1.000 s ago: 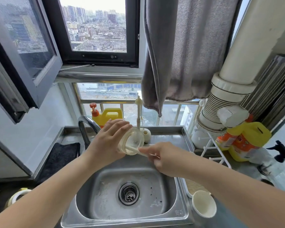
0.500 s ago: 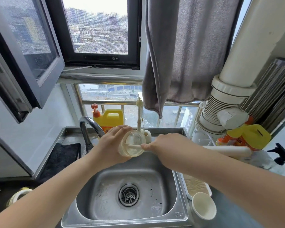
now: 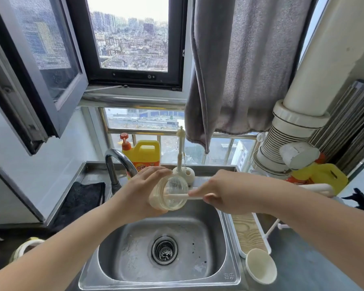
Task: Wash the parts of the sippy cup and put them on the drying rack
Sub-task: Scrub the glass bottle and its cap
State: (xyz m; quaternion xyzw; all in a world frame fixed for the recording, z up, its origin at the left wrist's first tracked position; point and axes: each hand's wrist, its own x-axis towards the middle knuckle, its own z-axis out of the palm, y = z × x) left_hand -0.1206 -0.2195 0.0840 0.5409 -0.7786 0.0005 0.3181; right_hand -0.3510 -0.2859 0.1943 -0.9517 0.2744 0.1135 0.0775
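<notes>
The cup [image 3: 169,192] lies sideways over the sink [image 3: 160,278], gripped by the left hand [image 3: 144,191], mouth toward the right hand [image 3: 223,194] (pinching the brush [image 3: 184,196] reaching inside).

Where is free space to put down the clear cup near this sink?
The sink basin around the drain is bare. The drying tray has room between the sink edge and white cup. The back ledge is crowded: soap bottle and brush holder.

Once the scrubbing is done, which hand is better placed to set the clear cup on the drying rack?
Left: the left hand already grips the clear cup; the right hand holds the brush handle, though the drying rack sits rightward.
</notes>
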